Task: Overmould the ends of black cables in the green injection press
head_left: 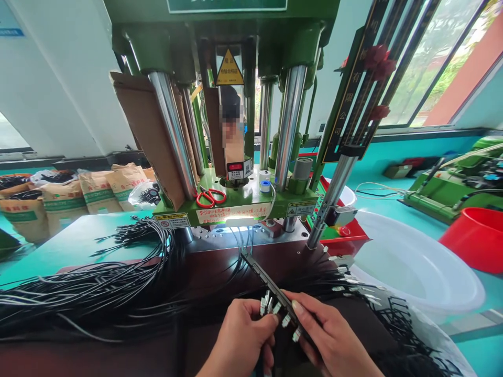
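A long dark bar (262, 276) slants from the middle of the bench towards me. Its near end is gripped between the thumb and fingers of my right hand (332, 331). Several silver-ended cable connectors (286, 319) stick out along the bar's near side. My left hand (244, 335) is closed at the bar's left side, thumb and forefinger pinching a cable connector (267, 302) there. Its lower fingers curl round dark cables that are partly hidden. Thin black cables (244, 238) lie between the bar's far end and the press.
A green press (271, 201) with steel columns stands ahead, red-handled scissors (211, 198) on its ledge. Bundles of black cables (98, 293) cover the left of the bench; more connectors (349, 283) lie at right. A white tub (416, 262) and red bucket (475, 241) stand beyond.
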Motion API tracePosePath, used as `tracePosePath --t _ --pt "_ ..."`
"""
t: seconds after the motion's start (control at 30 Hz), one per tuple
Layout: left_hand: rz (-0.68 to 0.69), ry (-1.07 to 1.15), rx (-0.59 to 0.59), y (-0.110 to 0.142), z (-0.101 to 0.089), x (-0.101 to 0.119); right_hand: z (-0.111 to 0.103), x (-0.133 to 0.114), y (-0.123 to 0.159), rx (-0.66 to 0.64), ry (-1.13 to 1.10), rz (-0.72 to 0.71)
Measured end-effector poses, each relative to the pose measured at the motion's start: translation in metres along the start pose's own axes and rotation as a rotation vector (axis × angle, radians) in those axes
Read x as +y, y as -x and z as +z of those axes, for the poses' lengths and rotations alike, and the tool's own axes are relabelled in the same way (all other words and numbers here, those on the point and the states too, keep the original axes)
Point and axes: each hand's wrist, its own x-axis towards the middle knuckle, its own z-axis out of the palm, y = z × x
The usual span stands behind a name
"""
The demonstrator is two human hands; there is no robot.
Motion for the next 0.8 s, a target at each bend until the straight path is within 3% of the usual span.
tracePosePath --t 0.17,0.8 --pt "0.007 0.103 -0.044 -0.002 -0.003 -0.002 -0.004 -0.003 0.0 -0.075 0.028 0.069" --pt "0.017 0.12 -0.037 -0.006 -0.003 -0.01 -0.005 0.003 0.0 -0.112 0.094 -0.082"
